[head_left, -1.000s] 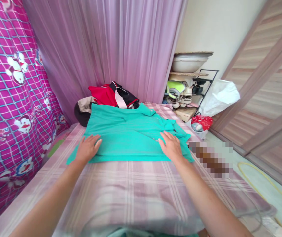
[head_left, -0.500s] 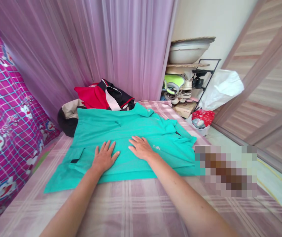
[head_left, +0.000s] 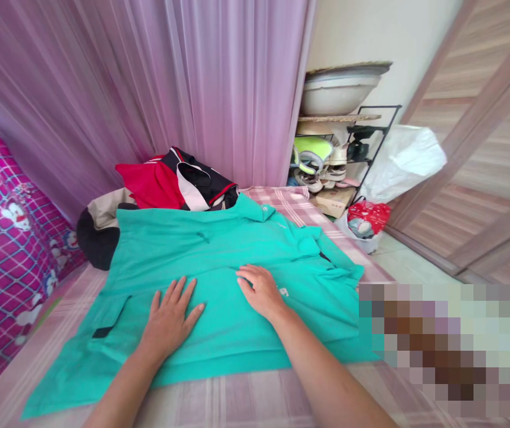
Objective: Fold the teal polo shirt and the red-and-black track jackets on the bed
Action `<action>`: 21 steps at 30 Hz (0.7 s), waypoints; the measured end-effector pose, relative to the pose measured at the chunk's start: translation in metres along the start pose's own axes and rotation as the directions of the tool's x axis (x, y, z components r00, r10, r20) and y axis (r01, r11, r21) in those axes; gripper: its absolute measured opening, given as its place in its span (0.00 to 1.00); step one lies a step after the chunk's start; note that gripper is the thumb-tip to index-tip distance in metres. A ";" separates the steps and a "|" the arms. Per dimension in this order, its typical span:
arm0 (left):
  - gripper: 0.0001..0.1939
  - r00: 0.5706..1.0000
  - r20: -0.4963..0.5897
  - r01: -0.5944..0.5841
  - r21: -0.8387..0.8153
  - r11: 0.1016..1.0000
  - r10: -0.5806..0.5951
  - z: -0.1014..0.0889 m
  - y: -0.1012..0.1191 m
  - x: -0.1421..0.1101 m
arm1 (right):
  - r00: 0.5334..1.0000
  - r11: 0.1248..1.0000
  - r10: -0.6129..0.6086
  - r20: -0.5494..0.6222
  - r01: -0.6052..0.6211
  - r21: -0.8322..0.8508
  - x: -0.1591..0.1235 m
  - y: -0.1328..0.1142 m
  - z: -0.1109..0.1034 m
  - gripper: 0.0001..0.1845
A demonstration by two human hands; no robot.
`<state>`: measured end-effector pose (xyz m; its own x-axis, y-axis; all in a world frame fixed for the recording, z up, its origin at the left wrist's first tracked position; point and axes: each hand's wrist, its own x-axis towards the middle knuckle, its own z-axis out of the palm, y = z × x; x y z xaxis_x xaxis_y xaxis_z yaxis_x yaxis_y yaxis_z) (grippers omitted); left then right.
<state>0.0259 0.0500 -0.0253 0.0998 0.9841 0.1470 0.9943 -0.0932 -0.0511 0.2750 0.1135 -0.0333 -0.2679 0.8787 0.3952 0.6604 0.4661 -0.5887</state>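
Flat on a teal shirt (head_left: 219, 279) spread across the bed (head_left: 255, 398): left hand (head_left: 169, 318) and right hand (head_left: 261, 290), both open, palms down, side by side mid-cloth. Long axis left to right; collar beyond the fingers, near a clothes pile (head_left: 166, 184).

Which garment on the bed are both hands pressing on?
The teal shirt, spread flat; left hand and right hand lie on it. The red and black garment sits bunched behind, untouched.

Teal shirt (head_left: 219, 279) spread flat on bed, collar at far end, hem nearest; both grips rest palm-down on its middle, fabric smooth around them.
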 end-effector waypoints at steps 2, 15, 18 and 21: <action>0.33 1.000 -0.013 -0.005 0.007 1.000 0.005 0.001 0.000 0.000 | 1.000 1.000 0.003 -0.021 -0.002 0.024 0.001 0.001 0.000 0.14; 0.33 1.000 0.010 0.006 0.004 1.000 -0.006 -0.004 0.004 -0.001 | 0.998 0.999 -0.050 -0.046 0.051 0.011 -0.004 0.008 0.006 0.15; 0.33 0.999 0.039 0.013 0.000 1.000 -0.013 -0.007 0.006 -0.001 | 0.997 0.998 -0.055 -0.050 0.055 0.003 -0.004 0.008 0.006 0.14; 0.33 0.999 0.050 0.020 0.007 1.000 -0.020 -0.010 0.007 -0.001 | 0.997 0.998 -0.058 -0.046 0.058 0.001 -0.004 0.007 0.005 0.15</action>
<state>0.0333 0.0469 -0.0160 0.0776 0.9921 0.0985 0.9959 -0.0724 -0.0551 0.2774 0.1139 -0.0421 -0.2730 0.8444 0.4610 0.6430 0.5166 -0.5654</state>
